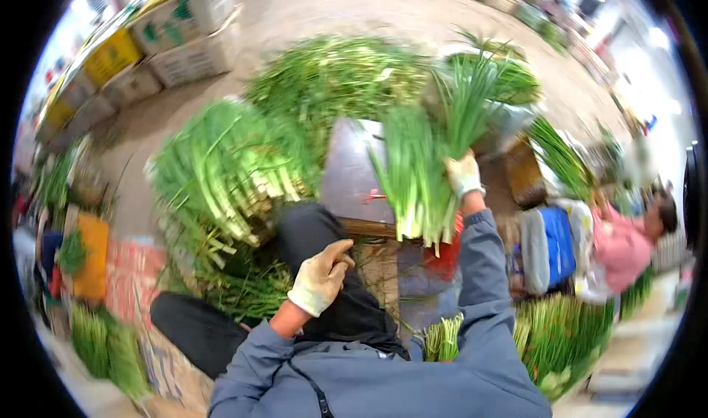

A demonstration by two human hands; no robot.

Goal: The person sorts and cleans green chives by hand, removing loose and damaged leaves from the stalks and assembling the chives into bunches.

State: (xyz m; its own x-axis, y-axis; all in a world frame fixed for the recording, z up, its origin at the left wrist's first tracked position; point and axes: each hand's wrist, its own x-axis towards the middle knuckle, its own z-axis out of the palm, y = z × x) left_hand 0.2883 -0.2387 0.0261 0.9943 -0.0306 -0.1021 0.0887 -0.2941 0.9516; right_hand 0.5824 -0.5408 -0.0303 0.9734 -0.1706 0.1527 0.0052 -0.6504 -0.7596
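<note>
My right hand (463, 175), in a pale work glove, is closed round a bunch of long green onions (470, 101), its leaves pointing up and its white ends down. More cleaned green onions (409, 175) lie beside it on a dark board (346, 164), near a small red-handled tool (375, 196). My left hand (322, 276), also gloved, is over my knee with its fingers partly bent and nothing visible in them. A large heap of green onions (221, 160) lies to the left of the board.
Loose green trimmings (339, 75) are piled behind the board. Boxes (184, 38) are stacked at the back left. A person in pink (627, 245) is at the right, beyond a blue and grey bundle (547, 248). Bundled greens (564, 337) lie at the lower right.
</note>
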